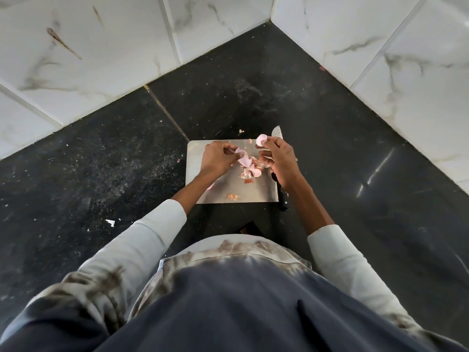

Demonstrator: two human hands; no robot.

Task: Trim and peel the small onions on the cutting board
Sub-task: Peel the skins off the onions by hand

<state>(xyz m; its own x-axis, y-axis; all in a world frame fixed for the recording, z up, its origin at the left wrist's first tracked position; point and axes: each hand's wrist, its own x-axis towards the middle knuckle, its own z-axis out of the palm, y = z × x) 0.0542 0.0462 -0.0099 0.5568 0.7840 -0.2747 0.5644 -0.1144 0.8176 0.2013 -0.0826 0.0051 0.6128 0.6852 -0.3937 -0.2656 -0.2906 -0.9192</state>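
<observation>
A steel cutting board (pixel 256 191) lies on the black counter. My left hand (pixel 217 160) hovers over its far left part and pinches a strip of pink onion skin (pixel 243 158). My right hand (pixel 279 158) is over the board's far right part, with a small peeled onion piece (pixel 261 140) held between its fingertips. A heap of pink and brown peels (pixel 251 172) lies between the hands. A knife lies along the board's right edge, its blade tip (pixel 277 132) beyond my right hand and its black handle (pixel 283 199) below my wrist.
The black counter (pixel 101 161) sits in a corner of white marble-look wall tiles (pixel 380 59). Loose peel scraps lie on the board's near part (pixel 233 197) and on the counter to the left (pixel 110 222). My apron fills the bottom of the view.
</observation>
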